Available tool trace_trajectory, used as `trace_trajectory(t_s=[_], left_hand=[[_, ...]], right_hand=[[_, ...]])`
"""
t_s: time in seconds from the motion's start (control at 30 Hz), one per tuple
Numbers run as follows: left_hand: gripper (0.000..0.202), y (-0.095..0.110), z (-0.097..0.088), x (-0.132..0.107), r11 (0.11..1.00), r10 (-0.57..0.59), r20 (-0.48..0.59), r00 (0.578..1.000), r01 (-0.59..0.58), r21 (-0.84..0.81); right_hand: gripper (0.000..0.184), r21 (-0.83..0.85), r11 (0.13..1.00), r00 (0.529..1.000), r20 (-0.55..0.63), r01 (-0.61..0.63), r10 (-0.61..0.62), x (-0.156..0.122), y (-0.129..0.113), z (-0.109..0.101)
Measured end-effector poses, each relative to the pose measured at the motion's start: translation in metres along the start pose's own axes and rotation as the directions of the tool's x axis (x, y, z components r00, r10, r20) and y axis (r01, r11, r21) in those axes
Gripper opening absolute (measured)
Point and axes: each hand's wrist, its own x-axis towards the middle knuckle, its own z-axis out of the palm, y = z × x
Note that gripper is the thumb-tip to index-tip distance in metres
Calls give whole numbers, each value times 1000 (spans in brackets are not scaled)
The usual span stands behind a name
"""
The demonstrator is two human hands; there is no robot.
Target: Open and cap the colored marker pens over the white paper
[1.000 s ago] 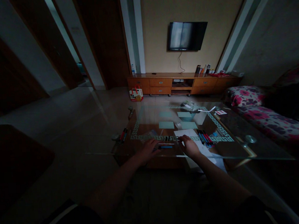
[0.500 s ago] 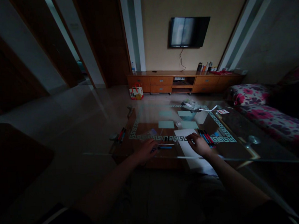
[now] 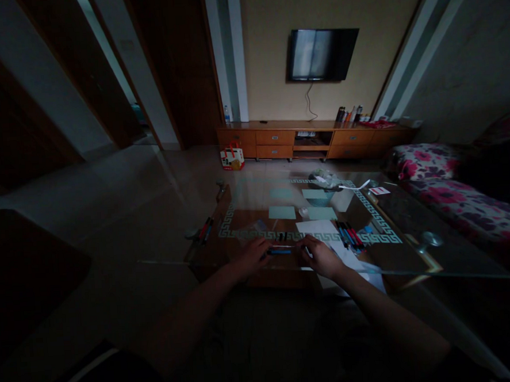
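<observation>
My left hand (image 3: 255,255) is closed over the near edge of the glass table (image 3: 246,267), its fingers pinching the left end of a thin pale rod (image 3: 284,246), perhaps a pen refill. At the rod's right end, the fingertips of my right hand (image 3: 322,257) are closed together on it. A blue pen (image 3: 280,251) lies level just below the rod, close to my left fingertips; whether I touch it I cannot tell. Small black pieces (image 3: 282,236) stand behind the rod. White paper (image 3: 315,227) extends under my right hand. Several red and blue pens (image 3: 350,235) lie to its right.
More red and blue pens (image 3: 206,229) lie at the table's left side. Toward the back are a crumpled plastic bag (image 3: 324,178), a white strip (image 3: 354,187) and a red-and-white card (image 3: 379,191). A flowered sofa (image 3: 489,200) stands to the right, a low cabinet (image 3: 273,138) beyond.
My right hand has moved left from over the paper by the pens to the right end of the thin rod. My left hand has stayed nearly in place.
</observation>
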Motion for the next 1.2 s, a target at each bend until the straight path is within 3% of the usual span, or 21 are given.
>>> trace_trajectory(t_s=[0.23, 0.43, 0.6, 0.87, 1.03, 1.2], left_hand=[[18, -3, 1, 2, 1000, 5, 21, 1000, -5, 10], [28, 0, 2, 3, 999, 8, 18, 1000, -9, 43], [17, 2, 7, 5, 994, 31, 19, 999, -33, 104], [15, 7, 6, 4, 999, 16, 2, 1000, -16, 33], [16, 14, 5, 6, 983, -85, -95, 992, 68, -172], [21, 16, 8, 12, 870, -294, -121, 948, 213, -444]], right_hand=[[31, -92, 993, 996, -52, -75, 71, 4, 11, 3], [38, -156, 987, 999, -38, -36, 31, 4, 11, 5], [32, -180, 983, 999, -18, -30, 28, 3, 7, 6], [24, -169, 981, 994, -75, -90, 78, 3, 12, 0], [23, -169, 980, 993, -75, -100, 88, 3, 16, 0], [25, -187, 977, 995, -18, -98, 96, 3, 11, 2]])
